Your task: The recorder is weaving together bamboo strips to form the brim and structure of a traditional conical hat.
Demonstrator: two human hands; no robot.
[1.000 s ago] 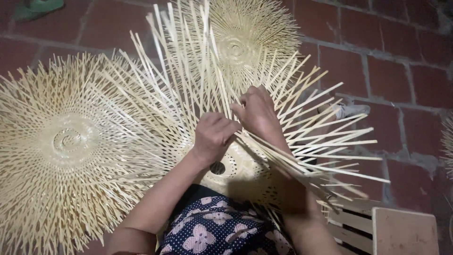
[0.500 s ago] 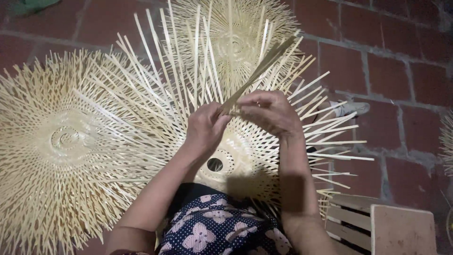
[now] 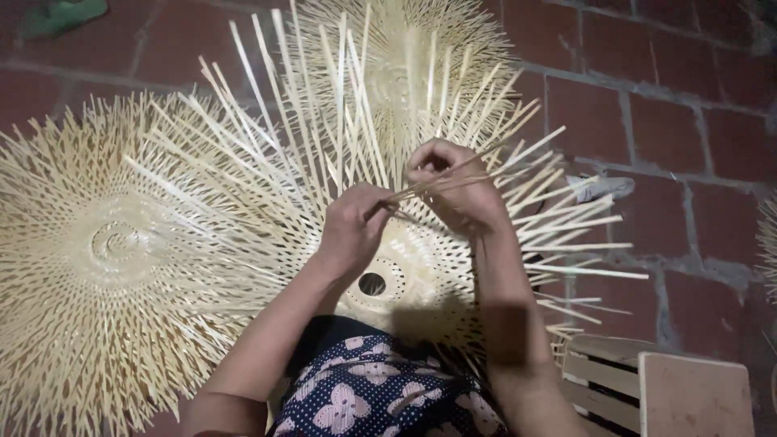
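In the head view the person is weaving a half-made bamboo basket [image 3: 405,267] that rests on the lap, above the flowered cloth [image 3: 364,396]. The left hand [image 3: 356,226] and the right hand [image 3: 457,182] meet over the basket's centre, both pinching one thin bamboo strip [image 3: 494,158] that slants up to the right. The step looks like threading that strip between the upright spokes; next it would need pulling snug. The basket is pale, with a small round hole and long loose spokes fanning outward. Left of it lies a finished woven disc [image 3: 113,251] on the brick floor [image 3: 680,121].
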